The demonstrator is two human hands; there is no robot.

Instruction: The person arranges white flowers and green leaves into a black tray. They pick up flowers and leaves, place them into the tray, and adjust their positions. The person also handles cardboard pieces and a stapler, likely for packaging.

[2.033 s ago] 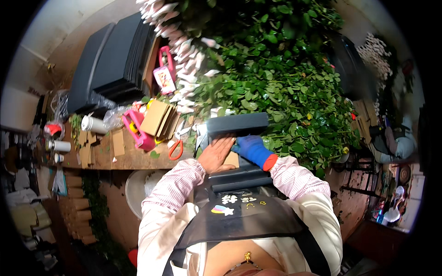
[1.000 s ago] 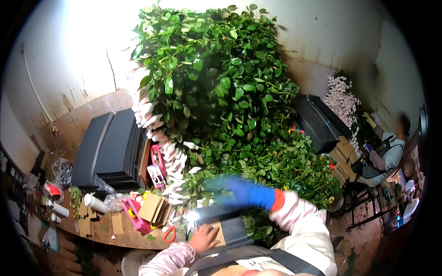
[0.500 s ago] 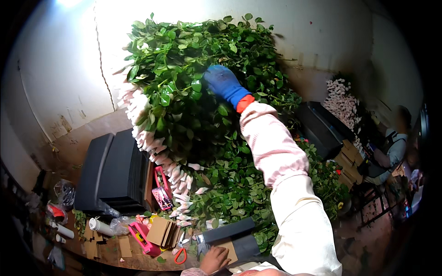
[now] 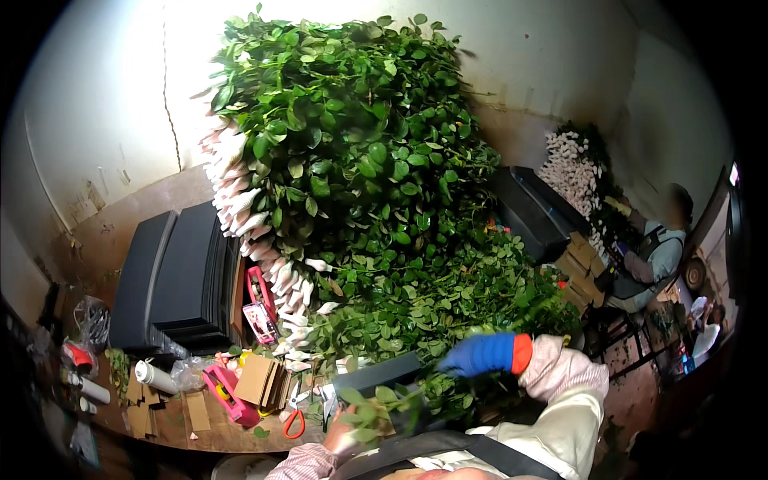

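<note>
A tall heap of green leafy stems (image 4: 360, 176) leans on the wall, with white wrapped flower heads (image 4: 240, 208) along its left side. My right hand (image 4: 480, 354), in a blue glove with an orange cuff, is low at the foot of the heap, fingers curled around a leafy stem (image 4: 366, 402). The stem's leaves reach left over my bare left hand (image 4: 346, 436). That hand sits at the bench edge beside a dark flat tray (image 4: 376, 374); its fingers are partly hidden by the leaves.
Stacked black crates (image 4: 180, 280) stand on the left. The wooden bench (image 4: 168, 424) carries cardboard pieces (image 4: 260, 380), a pink tool (image 4: 228, 396), orange-handled scissors (image 4: 294, 420) and a white can (image 4: 156, 376). Another person (image 4: 656, 256) sits at the right near more black crates (image 4: 532, 212).
My right arm, raised high into the heap half a second ago, has come down to the heap's foot. A leafy stem now lies over my left hand. The view has tilted slightly down.
</note>
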